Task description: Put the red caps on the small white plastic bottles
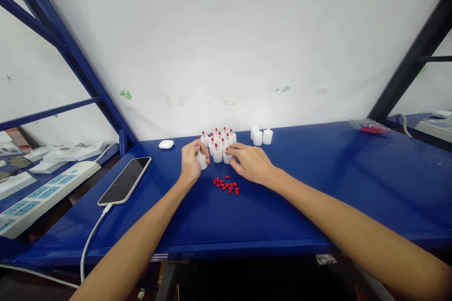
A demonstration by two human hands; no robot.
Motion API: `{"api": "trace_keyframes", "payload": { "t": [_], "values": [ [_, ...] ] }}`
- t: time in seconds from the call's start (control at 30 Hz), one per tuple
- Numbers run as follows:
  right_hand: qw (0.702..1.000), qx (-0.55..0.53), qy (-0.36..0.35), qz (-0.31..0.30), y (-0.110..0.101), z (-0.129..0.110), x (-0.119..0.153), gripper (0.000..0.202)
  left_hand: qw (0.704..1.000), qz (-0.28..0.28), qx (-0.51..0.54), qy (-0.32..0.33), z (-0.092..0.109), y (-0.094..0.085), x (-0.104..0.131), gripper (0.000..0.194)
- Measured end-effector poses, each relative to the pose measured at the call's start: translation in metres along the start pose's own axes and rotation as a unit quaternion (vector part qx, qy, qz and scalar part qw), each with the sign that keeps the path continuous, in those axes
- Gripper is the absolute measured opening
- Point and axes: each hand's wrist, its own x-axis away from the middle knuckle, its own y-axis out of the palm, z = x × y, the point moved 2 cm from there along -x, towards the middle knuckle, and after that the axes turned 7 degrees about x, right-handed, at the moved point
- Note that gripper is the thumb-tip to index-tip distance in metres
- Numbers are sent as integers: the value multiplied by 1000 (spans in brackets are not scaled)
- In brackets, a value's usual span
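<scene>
My left hand [191,162] is closed around a small white bottle [202,162] at the near left of a cluster. The fingers hide much of its top. My right hand [251,162] has its index finger and thumb at another small white bottle [226,158], at the near right of the cluster, with a red tip on top. Between and behind both hands, several white bottles with red caps [216,151] stand close together. Closer to me, a loose pile of small red caps [226,185] lies on the blue table [282,225].
Three white bottles [257,138] without red tips stand right of the cluster near the wall. A white case [166,144] and a phone [125,182] on a cable lie at left. A plastic bag with red pieces [370,128] sits far right. Power strips [49,197] lie beyond the left edge.
</scene>
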Motion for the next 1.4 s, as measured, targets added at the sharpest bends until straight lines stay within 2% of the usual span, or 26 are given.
{"api": "trace_keyframes", "payload": {
  "t": [0.1,0.23,0.37,0.5,0.6,0.7,0.8,0.9,1.0,1.07,1.13,1.17,1.23,1.33,1.4],
  "values": [
    [998,-20,-33,41,-3,-7,0,21,996,27,77,-45,2,6,0,13],
    [994,-17,-97,36,1,-19,0,23,992,-18,99,-79,7,24,8,12],
    [992,25,-96,75,5,-18,-1,35,991,-71,90,-62,12,42,19,11],
    [992,40,-74,92,5,-18,-1,39,993,-66,95,-38,11,49,24,27],
    [994,28,-99,37,4,-23,-2,32,1000,6,12,-12,4,45,22,33],
    [988,-15,-148,-31,2,-23,-1,16,997,58,-57,-6,-3,29,16,37],
    [983,-58,-155,-84,3,-11,0,18,986,29,-153,50,-2,9,9,37],
    [976,-71,-161,-129,6,-3,1,19,953,-29,-282,110,3,-4,6,39],
    [973,-56,-164,-154,10,-3,0,18,927,-77,-352,104,4,-5,6,40],
    [978,-69,-151,-130,10,-7,-2,15,922,-107,-362,90,1,-1,8,43],
    [983,-141,-110,-49,7,-10,-4,12,926,-130,-345,76,-1,3,9,49],
    [976,-202,-78,3,5,-12,-5,10,930,-139,-332,71,-2,4,10,52],
    [934,-346,-5,84,3,-13,-5,7,936,-154,-309,66,-3,5,11,57],
    [856,-501,62,109,5,-17,-4,9,939,-169,-291,69,-4,6,13,60],
    [841,-527,69,104,7,-19,-4,10,938,-171,-291,73,-3,6,13,59]
  ]
}}
